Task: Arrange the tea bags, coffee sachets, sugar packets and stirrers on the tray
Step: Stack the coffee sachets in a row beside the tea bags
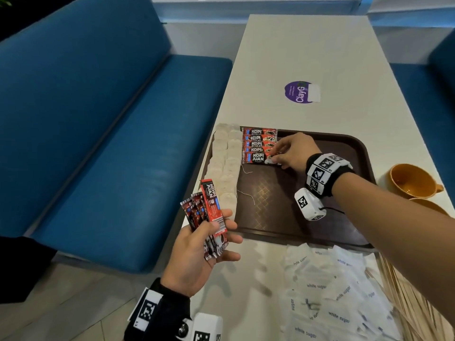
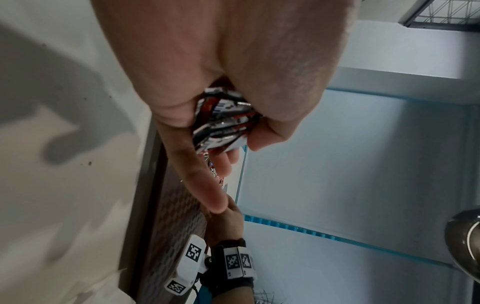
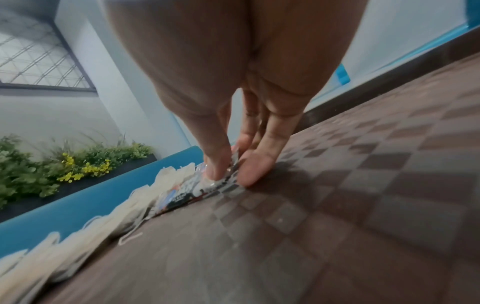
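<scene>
Five coffee sachets (image 1: 260,145) lie crosswise on the tray (image 1: 305,212); my right hand (image 1: 293,151) pinches the nearest one's end. Left hand (image 1: 197,252) clamps the spare sachets (image 1: 211,217), near the tray's left corner, so it feeds next.

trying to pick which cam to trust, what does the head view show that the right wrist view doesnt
Only the head view shows the left hand gripping a fan of spare coffee sachets, the white sugar packets, the wooden stirrers and the orange cup off the tray. Only the right wrist view shows the planter of yellow flowers and the fingertips up close. Both show the right hand pinching the nearest sachet of the row, the tea bags and the brown tray.
</scene>
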The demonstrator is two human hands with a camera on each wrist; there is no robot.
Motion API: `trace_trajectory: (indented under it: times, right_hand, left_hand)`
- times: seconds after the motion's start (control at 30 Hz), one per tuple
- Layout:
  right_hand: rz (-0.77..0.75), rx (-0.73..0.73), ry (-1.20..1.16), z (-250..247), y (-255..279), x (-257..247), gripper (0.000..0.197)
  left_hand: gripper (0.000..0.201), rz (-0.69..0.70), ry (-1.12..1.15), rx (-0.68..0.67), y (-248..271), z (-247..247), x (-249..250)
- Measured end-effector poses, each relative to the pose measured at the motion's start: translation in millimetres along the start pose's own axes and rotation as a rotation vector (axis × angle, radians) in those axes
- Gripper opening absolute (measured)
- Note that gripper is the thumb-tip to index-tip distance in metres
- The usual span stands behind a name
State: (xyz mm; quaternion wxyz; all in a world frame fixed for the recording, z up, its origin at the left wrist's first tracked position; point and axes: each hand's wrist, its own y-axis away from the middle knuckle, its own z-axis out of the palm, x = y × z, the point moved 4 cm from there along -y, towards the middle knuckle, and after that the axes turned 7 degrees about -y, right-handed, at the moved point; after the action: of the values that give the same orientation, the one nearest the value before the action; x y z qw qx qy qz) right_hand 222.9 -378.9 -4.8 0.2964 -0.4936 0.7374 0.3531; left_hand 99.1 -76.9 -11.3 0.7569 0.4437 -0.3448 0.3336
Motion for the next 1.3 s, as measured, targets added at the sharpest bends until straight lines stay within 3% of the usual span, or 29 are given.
trace_trajectory:
  times: [0.13,0.27,0.47,0.67,0.9,1.17,1.3]
  right_hand:
    - [-0.022,-0.005,0.114,4.4,-5.7,0.8,0.012]
    - [-0.009,-0.016,0.142,5.7,-8.2,0.1,0.013]
    - [-0.001,0.018,0.126,1.6,-3.7,-2.4,0.011]
    - [-0.159,0.105,0.147,-9.4,22.4,-25.7,0.005]
    - [-0.337,0.025,-0.126,-15.2,88.4,-55.7,0.008]
    - [-0.349,-0.272,-0.272,25.2,168.6,-63.3,0.016]
    - [-0.367,-0.326,-0.380,29.1,184.9,-60.2,0.016]
  left_hand:
    - [0.030,-0.005,-0.003,0.003,-2.2,1.0,-3.4]
    - [0.042,0.001,-0.007,-0.010,-1.8,5.6,-1.0]
    - [0.030,0.022,-0.036,0.021,-2.5,5.1,-1.5]
    - [0.029,0.039,-0.061,0.006,1.4,9.2,1.5]
    - [0.031,0.050,-0.001,-0.010,11.5,22.6,4.7]
    - [0.019,0.070,-0.100,-0.048,30.6,32.5,9.8]
    - [0.023,0.069,-0.151,-0.054,37.8,35.9,10.0]
